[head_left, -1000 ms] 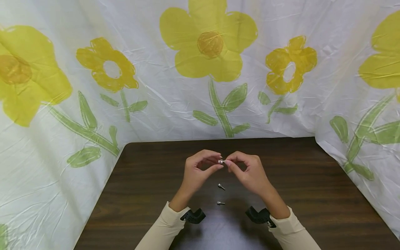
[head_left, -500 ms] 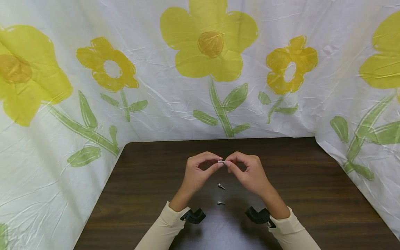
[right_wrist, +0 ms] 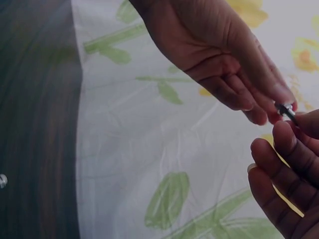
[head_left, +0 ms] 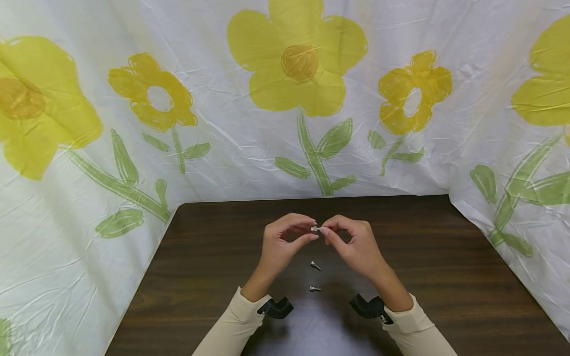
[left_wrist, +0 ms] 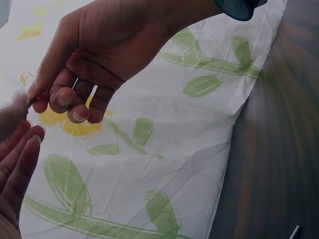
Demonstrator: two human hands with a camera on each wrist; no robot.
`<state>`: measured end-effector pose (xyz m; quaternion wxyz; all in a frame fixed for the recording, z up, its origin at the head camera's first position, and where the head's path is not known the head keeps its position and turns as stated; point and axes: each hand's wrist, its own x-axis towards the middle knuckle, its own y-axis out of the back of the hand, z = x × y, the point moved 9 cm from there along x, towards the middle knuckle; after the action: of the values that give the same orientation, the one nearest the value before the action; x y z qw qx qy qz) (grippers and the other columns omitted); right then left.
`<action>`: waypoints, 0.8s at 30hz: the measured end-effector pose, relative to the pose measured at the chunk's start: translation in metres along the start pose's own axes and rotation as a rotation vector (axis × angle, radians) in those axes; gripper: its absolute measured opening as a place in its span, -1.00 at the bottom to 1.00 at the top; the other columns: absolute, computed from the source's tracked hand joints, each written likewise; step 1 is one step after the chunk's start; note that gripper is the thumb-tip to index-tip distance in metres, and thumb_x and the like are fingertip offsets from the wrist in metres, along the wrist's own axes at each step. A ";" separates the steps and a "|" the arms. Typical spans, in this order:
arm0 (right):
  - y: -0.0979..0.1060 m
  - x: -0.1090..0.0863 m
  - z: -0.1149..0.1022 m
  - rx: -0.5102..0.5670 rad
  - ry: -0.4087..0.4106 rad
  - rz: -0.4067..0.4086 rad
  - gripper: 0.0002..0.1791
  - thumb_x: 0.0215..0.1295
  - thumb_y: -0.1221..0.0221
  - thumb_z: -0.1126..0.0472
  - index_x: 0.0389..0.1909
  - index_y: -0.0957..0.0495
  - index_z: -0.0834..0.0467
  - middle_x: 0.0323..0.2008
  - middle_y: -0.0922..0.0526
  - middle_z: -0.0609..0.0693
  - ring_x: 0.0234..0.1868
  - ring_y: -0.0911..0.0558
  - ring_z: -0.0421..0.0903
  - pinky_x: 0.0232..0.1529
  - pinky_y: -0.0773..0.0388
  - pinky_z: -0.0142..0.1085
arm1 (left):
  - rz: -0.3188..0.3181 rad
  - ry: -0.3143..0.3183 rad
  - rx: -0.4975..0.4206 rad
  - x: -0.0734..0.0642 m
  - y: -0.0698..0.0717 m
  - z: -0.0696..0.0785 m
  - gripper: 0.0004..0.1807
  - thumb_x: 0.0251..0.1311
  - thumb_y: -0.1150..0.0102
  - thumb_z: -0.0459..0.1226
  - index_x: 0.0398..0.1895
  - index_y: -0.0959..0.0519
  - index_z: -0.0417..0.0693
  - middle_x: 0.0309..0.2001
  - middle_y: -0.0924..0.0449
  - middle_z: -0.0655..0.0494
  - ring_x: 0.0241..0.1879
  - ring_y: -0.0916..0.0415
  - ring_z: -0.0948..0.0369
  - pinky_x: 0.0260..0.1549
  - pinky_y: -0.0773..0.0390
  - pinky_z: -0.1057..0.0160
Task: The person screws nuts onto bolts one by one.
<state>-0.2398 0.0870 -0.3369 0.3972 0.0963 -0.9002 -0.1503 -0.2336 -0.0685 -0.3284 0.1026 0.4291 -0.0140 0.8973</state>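
A small silver bolt (head_left: 314, 229) is held level between the two hands above the table. My right hand (head_left: 354, 244) pinches its shank end between thumb and forefinger. My left hand (head_left: 280, 244) has its curved thumb and fingers on either side of the bolt's head, with a gap showing in the head view. In the right wrist view the left thumb tip is right by the bolt head (right_wrist: 284, 108). The left wrist view shows the right hand (left_wrist: 109, 45) above, while the bolt is dark and blurred there.
Two more silver bolts, one slanted (head_left: 315, 266) and one lying sideways (head_left: 314, 289), rest on the dark wooden table (head_left: 213, 267) between the forearms. A white curtain (head_left: 213, 163) with yellow flowers surrounds the far and side edges. Both wrists wear black camera mounts.
Half a second ago the left thumb and fingers were closed on the bolt's head; they have spread apart, as they were a second ago. The right hand's pinch stays; the table bolts have not moved.
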 end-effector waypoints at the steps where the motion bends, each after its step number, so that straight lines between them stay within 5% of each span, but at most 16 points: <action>1: 0.000 0.000 0.000 0.000 0.006 0.000 -0.75 0.23 -0.30 0.55 -0.30 -0.66 0.11 -0.53 -0.65 -0.11 -0.50 -0.61 -0.17 -0.42 -0.56 -0.40 | -0.002 -0.009 0.005 0.000 0.000 0.001 -0.68 -0.06 -0.40 -0.70 -0.18 -0.65 -0.41 -0.24 -0.68 -0.22 -0.23 -0.69 0.13 -0.31 -0.73 0.05; 10: -0.002 0.005 -0.014 -0.001 0.007 -0.007 -0.76 0.18 -0.27 0.63 -0.34 -0.63 0.22 -0.58 -0.62 0.02 -0.54 -0.59 -0.09 -0.41 -0.55 -0.43 | 0.001 0.004 0.043 0.000 0.000 -0.001 -0.77 -0.01 -0.40 -0.68 -0.26 -0.69 -0.40 -0.30 -0.69 -0.17 -0.27 -0.65 0.15 -0.35 -0.72 0.11; 24: -0.001 0.000 0.002 0.003 0.016 -0.020 -0.78 0.27 -0.31 0.48 -0.28 -0.68 0.07 -0.52 -0.66 -0.15 -0.50 -0.62 -0.19 -0.41 -0.58 -0.40 | 0.000 0.108 0.064 -0.002 0.000 -0.009 -0.85 0.07 -0.39 -0.62 -0.27 -0.70 -0.39 -0.33 -0.72 -0.17 -0.33 -0.67 0.24 -0.32 -0.71 0.24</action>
<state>-0.2416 0.0861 -0.3388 0.4025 0.1070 -0.8963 -0.1523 -0.2392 -0.0675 -0.3351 0.0896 0.3833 0.0204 0.9190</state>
